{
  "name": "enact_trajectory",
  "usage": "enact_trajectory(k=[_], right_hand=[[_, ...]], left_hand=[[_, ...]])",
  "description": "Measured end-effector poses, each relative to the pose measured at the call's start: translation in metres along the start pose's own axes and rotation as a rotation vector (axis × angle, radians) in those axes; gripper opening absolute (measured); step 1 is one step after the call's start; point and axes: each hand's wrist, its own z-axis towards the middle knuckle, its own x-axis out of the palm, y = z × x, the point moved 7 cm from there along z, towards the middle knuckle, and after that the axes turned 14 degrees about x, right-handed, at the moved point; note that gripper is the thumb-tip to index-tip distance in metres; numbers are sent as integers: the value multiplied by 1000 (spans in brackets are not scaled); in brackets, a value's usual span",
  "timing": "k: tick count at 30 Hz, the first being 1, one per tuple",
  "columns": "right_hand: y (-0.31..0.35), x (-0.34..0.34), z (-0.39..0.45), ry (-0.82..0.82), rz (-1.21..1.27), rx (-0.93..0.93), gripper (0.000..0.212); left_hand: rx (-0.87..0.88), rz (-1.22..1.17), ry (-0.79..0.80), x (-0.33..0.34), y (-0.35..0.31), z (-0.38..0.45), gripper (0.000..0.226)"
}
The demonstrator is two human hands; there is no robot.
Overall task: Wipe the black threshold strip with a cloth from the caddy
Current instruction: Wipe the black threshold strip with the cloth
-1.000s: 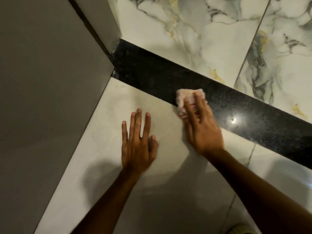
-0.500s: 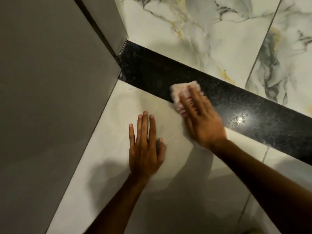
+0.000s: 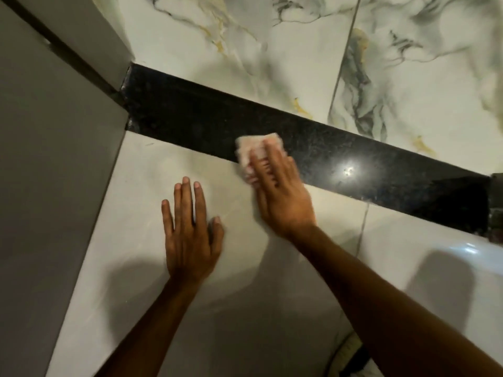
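Observation:
The black threshold strip point(image 3: 190, 123) runs diagonally from the wall corner at upper left down to the right edge, speckled and glossy with a light glare. My right hand point(image 3: 280, 191) presses a folded pale pink cloth point(image 3: 251, 149) flat on the strip's near edge, fingers spread over it. My left hand point(image 3: 190, 235) lies flat, palm down, on the pale floor tile to the left of it, holding nothing. The caddy is out of view.
A grey wall point(image 3: 49, 186) with a dark vertical joint stands at the left. Marbled tiles point(image 3: 272, 50) lie beyond the strip, plain pale tiles point(image 3: 245, 308) on my side. A dark door frame foot point(image 3: 495, 208) ends the strip at right.
The right hand with the cloth slid a little left along the strip's near edge. The view shifted, showing more of the strip's right end. The left hand stayed planted.

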Motion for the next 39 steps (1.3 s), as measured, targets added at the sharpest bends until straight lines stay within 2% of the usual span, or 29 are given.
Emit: enact_trajectory(k=[2,4,7,9,11,13,15,19,21,23,25,26,30,33,35,37,39], right_hand=[[-43,-17,18,-102,-33,233,61],[-50,-23,50,-171,-29,357,61],[-32,-16,73,-178,-19,278,63],[-29,-12,45,-129,-18,138,62],[-47,-15,-12,-97,-8,98,60],[-88,-27,-68,-174,4,228,59],[-134,-40,-97,-256,-60,452,58],[-195,-63,-56,-401,-49,765,58],[-199,-66,-18,-405,6,755,58],[-184,-60,-3,-321,-9,571,61],[-170,-54,-27,-261,-24,407,60],[-173,-53,-50,-248,2,412,60],[-225,-62,-128,-279,20,655,64],[-288,-85,-123,-421,25,895,62],[-324,-95,-98,-456,56,1031,66],[-329,-95,-64,-411,44,995,68],[-308,-91,-50,-342,71,819,68]], left_hand=[[34,-33,7,2,-8,5,73],[98,-77,4,6,-21,9,74],[214,-118,22,14,-42,16,76],[275,-106,49,15,-52,19,76],[333,-89,80,13,-69,22,76],[362,-77,108,13,-91,24,76],[361,-66,113,15,-116,27,76],[424,-45,90,26,-157,30,73],[462,-31,87,33,-164,30,73],[476,-33,97,35,-166,31,74],[516,-20,109,35,-173,31,75],[542,-15,121,35,-180,30,75],[609,-48,124,37,-217,31,73],[603,-69,101,41,-232,35,72],[611,-61,93,46,-234,35,72],[608,-56,100,47,-233,36,72],[603,-59,111,45,-233,37,72]])
